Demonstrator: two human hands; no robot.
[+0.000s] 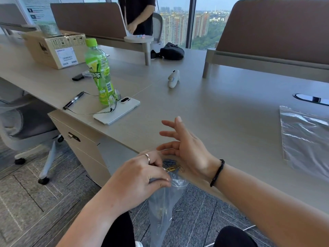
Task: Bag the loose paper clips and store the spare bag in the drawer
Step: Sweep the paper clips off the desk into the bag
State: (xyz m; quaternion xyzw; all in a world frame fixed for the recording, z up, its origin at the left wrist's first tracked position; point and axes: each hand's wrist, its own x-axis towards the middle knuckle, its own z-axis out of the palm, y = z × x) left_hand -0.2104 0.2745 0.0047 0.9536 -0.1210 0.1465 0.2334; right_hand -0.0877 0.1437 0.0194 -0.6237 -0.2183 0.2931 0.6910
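Hanging below the desk's (pixel 222 107) near edge, a clear bag (pixel 162 207) is being gripped at its mouth by the left hand (pixel 140 173); its bottom is being cut off by the frame. Paper clips (pixel 171 165) are being half hidden beneath the right hand (pixel 185 148) — fingers spread, relaxed. The green bottle's (pixel 99 72) label is too blurred to read. A spare bag (pixel 306 139) is lying flat toward the right edge — partly cropped.

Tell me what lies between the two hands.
In the head view, a small heap of paper clips lies at the desk edge between the left hand and right hand, just above the bag mouth.
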